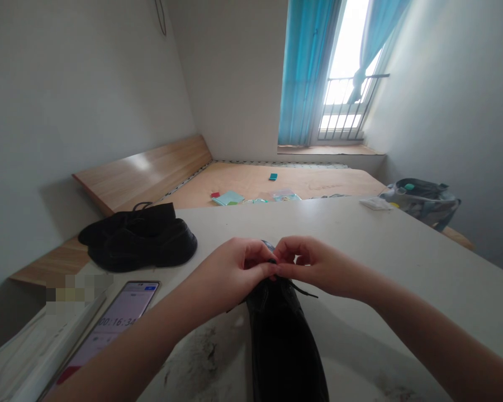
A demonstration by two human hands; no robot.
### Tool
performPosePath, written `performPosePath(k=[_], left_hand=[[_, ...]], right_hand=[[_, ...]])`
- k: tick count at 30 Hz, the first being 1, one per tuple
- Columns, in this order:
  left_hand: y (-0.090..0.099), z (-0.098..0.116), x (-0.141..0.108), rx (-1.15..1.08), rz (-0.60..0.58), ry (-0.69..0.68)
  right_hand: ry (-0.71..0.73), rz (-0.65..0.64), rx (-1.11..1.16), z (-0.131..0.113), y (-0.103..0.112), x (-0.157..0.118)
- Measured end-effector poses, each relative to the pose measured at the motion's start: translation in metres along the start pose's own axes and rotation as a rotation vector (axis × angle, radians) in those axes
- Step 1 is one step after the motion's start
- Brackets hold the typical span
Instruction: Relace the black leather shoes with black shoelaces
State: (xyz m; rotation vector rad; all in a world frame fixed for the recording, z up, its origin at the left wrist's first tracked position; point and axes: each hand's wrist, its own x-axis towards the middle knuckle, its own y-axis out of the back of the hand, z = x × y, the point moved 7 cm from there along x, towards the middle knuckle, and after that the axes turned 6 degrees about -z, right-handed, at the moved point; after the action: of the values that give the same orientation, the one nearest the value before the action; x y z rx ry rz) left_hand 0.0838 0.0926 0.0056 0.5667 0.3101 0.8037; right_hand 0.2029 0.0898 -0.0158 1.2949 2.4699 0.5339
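A black shoe (285,346) lies on the white table (360,245), its opening towards me and its toe pointing away. Over its laced part, my left hand (238,268) and my right hand (308,262) meet with fingertips pinched together on the black shoelace (304,290). One lace end sticks out to the right beneath my right hand. The fingers partly hide the knot area and the toe.
Another pair of black shoes (140,237) sits at the table's left. Nearer, a phone (113,329) showing a timer lies partly behind my left forearm. A small white packet (376,204) rests at the far right edge, beside a bag (423,198).
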Motion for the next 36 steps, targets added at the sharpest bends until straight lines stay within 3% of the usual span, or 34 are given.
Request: performPosePath(k=[6, 12, 19, 24, 27, 31, 36], left_hand=[[-0.003, -0.001, 0.001, -0.136, -0.029, -0.034], [-0.008, -0.015, 0.007, -0.263, -0.070, 0.053], [-0.010, -0.023, 0.008, -0.415, -0.119, 0.132], [-0.007, -0.027, 0.006, -0.451, -0.111, 0.170], [-0.005, -0.029, 0.007, -0.465, -0.101, 0.179], [-0.003, -0.031, 0.007, -0.458, -0.108, 0.174], [-0.003, -0.029, 0.007, -0.411, -0.130, 0.122]], right_hand=[[0.037, 0.015, -0.296, -0.010, 0.000, -0.008], [0.022, 0.149, -0.505, -0.021, 0.002, -0.014], [0.339, 0.411, -1.027, -0.056, -0.020, -0.032], [0.291, 0.446, -0.908, -0.052, -0.019, -0.033], [0.322, 0.451, -0.961, -0.055, -0.020, -0.033], [0.367, 0.388, -1.063, -0.059, -0.025, -0.036], [0.372, 0.326, -0.983, -0.056, -0.022, -0.036]])
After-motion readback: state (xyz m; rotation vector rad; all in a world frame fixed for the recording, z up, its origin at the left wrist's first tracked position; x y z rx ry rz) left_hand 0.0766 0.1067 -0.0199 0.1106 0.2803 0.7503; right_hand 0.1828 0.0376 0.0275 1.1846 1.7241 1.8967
